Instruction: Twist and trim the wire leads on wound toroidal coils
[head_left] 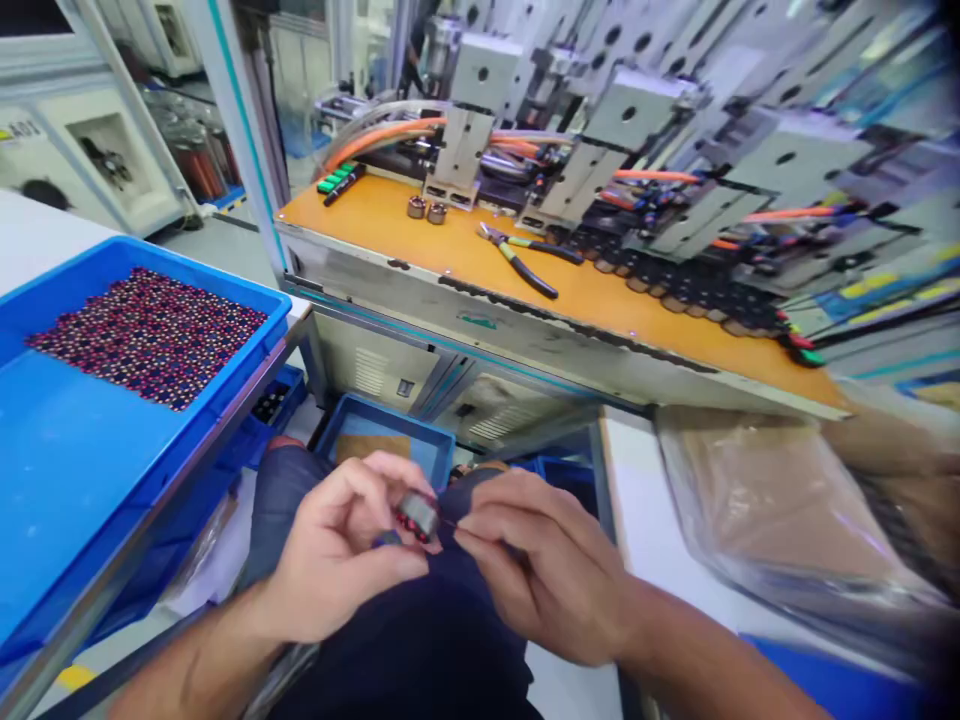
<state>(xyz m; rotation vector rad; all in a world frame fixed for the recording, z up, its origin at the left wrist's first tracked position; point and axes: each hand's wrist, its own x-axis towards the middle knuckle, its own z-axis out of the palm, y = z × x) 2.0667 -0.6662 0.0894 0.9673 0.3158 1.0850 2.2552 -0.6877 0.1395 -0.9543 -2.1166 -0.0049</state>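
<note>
Workshop around: machine stations (630,110) in a slanted row across the back, pale blocks, orange hoses (394,132) running between them. Orange-topped surface (360,222) in front of those, beyond the lap, with cabinet doors (375,365) underneath. Left side: big blue tray (82,440), dense bed of small dark pieces (150,335) with red and pale dots in its far part. Right side: transparent plastic wrap (780,490) over something brown, resting on a white ledge (637,500). Smaller blue bin (442,455) down by the cabinets, past the knees. Both hands above the lap, well apart from the orange surface. Left hand (337,555) has thumb and fingers curled round a small part (420,513), held; right hand (547,555) pinched narrow, thumb on forefinger, at a thin strand (448,522) reaching the part. On the surface: pliers (517,262), dark handles with yellow-green, spread, nose pointing left; row of dark round parts (675,290) at the machine feet; green-and-black sticks (341,183) at the left corner; two metal rings (426,209) side by side. Key relation: part sits at the left fingertips, just left of the right fingertips, left hand nearer since it grips it. Grey side up, red and black below; long axis seems to slant down to the right, but blur makes that uncertain.
</note>
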